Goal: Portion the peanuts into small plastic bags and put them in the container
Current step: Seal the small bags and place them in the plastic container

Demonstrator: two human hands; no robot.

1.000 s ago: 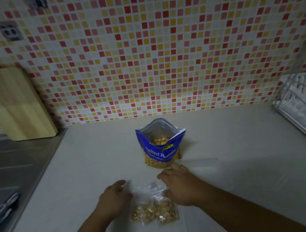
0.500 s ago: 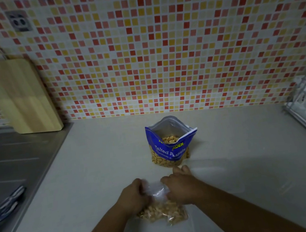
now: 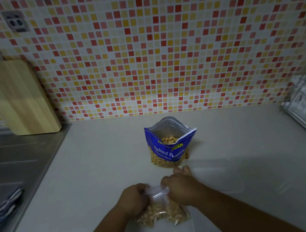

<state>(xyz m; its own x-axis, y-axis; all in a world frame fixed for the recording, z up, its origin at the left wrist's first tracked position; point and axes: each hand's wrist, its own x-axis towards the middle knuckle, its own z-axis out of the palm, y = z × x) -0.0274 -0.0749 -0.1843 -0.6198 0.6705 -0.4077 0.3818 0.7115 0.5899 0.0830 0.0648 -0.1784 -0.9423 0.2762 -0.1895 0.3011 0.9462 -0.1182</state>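
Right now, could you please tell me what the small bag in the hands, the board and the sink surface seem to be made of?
The small bag: thin clear glossy plastic film; peanuts show through, it crumples. The board: pale matt wood, perhaps bamboo; grain strips. The sink surface: probably brushed stainless steel; grey sheen, pressed ridges.

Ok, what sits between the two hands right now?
In the head view, the bunched neck of the small plastic bag sits between the left hand and the right hand, both gripping it; peanuts bulge below.
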